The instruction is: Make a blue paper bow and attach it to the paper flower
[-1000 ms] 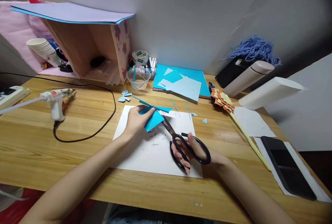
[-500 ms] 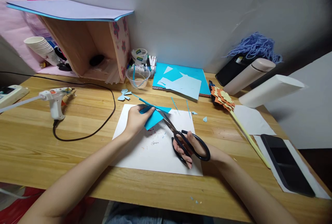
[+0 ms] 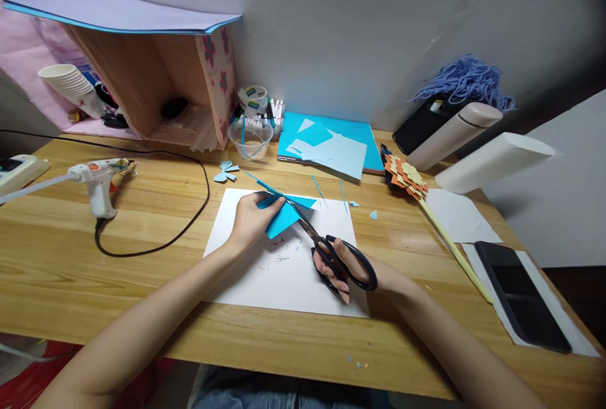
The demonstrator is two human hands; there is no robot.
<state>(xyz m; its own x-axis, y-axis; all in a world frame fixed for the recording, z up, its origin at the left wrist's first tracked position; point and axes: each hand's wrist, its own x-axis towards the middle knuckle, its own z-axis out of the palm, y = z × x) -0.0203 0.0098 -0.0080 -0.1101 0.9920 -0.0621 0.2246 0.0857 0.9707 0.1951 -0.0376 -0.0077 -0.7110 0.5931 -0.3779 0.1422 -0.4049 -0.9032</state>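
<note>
Nearest, on the table [image 3: 142, 308], small scraps [image 3: 358, 365] are seen by the front edge; beyond them a white sheet [image 3: 284, 292] is spread flat under the work.

Over its right part the black-handled scissors [image 3: 310, 231] are held in the right hand [image 3: 335, 267], with the fingers and thumb wrapped through the loops; the blades are set against the blue paper, but how far they are parted cannot be told. The scissors would be judged stiff and fairly heavy, with smooth handles; they are best held by the loops, clear of the blades.

Farther in, above the white sheet, the blue paper [image 3: 284, 218] is pinched between the thumb and fingers of the left hand [image 3: 253, 219], at its left side. It is judged very light, bendable and easily creased or torn; a light pinch near the cut line, with the fingertips kept off the blades, would be called for. A narrow strip [image 3: 266, 187] is seen sticking out past the left fingers; being so thin, it would be easily bent.

Beyond, 2 loose blue strips [image 3: 319, 191] [image 3: 343, 197] and a petal-shaped cutout [image 3: 226, 171] are left lying; farther back a clear bowl [image 3: 250, 149] is seen.
</note>
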